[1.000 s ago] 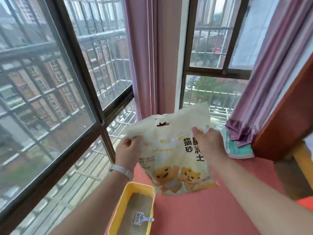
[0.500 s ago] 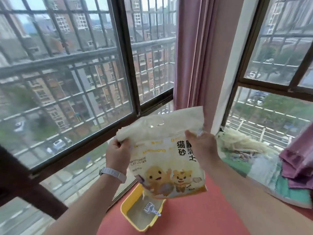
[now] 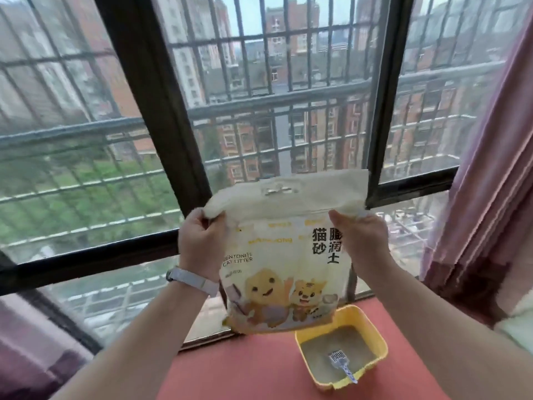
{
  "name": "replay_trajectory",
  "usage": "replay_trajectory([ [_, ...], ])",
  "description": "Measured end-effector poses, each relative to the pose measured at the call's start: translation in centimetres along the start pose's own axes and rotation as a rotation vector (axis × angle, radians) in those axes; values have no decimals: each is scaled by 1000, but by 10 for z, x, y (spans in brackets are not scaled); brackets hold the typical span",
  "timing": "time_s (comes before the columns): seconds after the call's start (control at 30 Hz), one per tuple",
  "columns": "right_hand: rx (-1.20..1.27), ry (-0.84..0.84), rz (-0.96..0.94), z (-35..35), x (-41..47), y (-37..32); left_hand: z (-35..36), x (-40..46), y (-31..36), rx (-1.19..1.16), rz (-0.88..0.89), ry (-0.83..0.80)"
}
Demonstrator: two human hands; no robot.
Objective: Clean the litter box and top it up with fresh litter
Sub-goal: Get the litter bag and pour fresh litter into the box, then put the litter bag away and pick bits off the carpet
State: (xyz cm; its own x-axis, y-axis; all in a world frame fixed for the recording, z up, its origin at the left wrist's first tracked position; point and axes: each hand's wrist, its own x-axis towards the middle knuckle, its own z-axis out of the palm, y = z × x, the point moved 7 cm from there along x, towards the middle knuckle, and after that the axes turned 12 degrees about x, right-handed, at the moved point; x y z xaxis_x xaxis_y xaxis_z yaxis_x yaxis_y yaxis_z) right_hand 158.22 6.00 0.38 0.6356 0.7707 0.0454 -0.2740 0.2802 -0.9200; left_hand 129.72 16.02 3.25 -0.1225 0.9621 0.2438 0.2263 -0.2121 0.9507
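In the head view, the only one there is, both hands hold a bag of bentonite cat litter (image 3: 284,255) up at chest height in front of the barred window (image 3: 259,96). The left hand (image 3: 200,245) has its fingers curled over the bag's upper left corner, pinching the folded top, and the right hand (image 3: 364,241) grips the upper right corner the same way, its fingers wrapped round the far side where they cannot be seen. Held by both top corners, the bag hangs upright with its printed face toward the camera and its weight pulling straight down, which probably keeps the mouth level so nothing spills while the top is pulled apart or torn; whether the seal is already open cannot be told from here. The yellow litter box (image 3: 377,342) sits on the red surface (image 3: 245,368) below and to the right of the bag, close to the window sill, with grey litter inside and a pale blue scoop (image 3: 341,363) lying in it, handle toward the near rim. The bag's bottom edge hangs just above the box's far left corner, so it seems placed ready for tipping fresh litter in. A pink curtain (image 3: 484,168) hangs at the right, clear of the work.
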Motion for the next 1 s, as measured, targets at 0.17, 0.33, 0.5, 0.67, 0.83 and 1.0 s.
replay_trajectory([
  [0.17,55,-181,129,127,-36,53,-143,21,-24,112,-28,236],
  [0.33,-3,-293,186,252,-93,105,-284,30,-71,163,-93,408],
  [0.5,-52,-394,231,364,-162,161,-417,37,-114,203,-121,492],
  [0.67,-98,-513,273,469,-238,211,-546,27,-145,252,-126,616],
  [0.83,-87,-669,302,565,-320,238,-661,6,-157,324,-133,775],
  [1.0,-45,-844,316,653,-395,250,-765,-25,-163,335,-191,923],
])
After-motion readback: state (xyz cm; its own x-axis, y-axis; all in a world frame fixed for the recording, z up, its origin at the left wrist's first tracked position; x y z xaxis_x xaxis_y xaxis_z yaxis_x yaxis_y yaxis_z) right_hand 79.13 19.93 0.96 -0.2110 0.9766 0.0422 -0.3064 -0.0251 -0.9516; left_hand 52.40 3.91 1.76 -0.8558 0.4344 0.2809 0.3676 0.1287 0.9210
